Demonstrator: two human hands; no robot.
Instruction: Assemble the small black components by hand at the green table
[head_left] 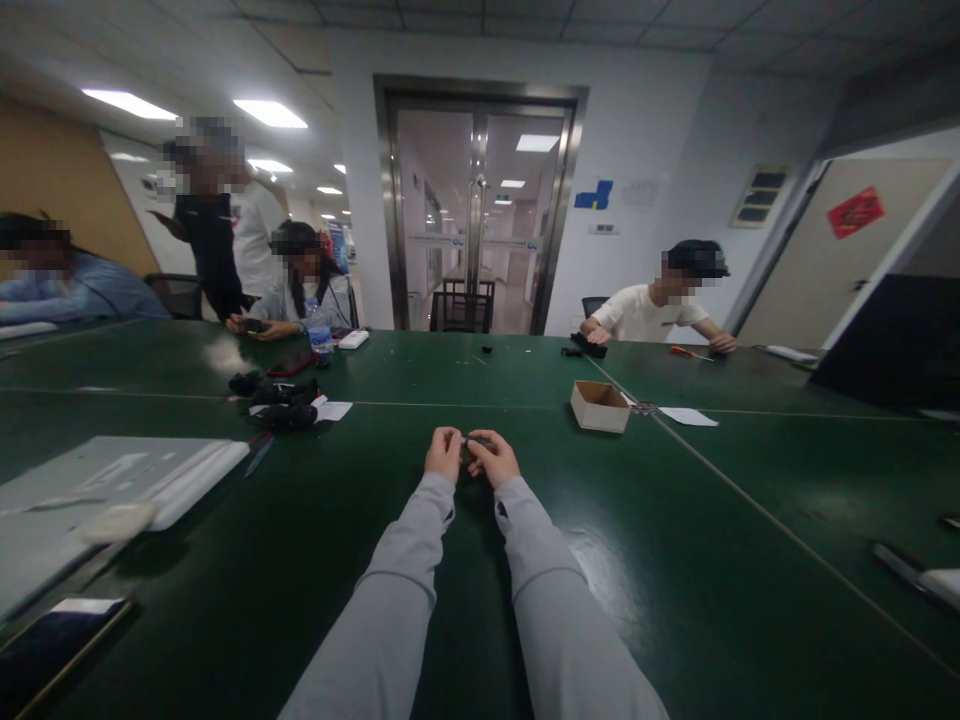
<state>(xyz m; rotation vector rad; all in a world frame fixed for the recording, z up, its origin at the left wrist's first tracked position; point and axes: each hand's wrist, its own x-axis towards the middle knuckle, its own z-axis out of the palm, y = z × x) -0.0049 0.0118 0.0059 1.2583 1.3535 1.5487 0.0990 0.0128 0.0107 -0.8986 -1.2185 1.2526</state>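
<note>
Both my hands meet over the middle of the dark green table, arms stretched forward in light grey sleeves. My left hand is closed in a pinch at one end of a small dark piece. From the other side, the fingertips of my right hand pinch the same piece. Fingers cover most of it, and it is too small to tell its kind. Ahead and to the right of my hands stands an open cardboard box.
At left lie a closed laptop, a phone, a pen and black gear. A water bottle stands beyond. Paper lies right of the box; a screwdriver is near a seated person. Other people are at the far left.
</note>
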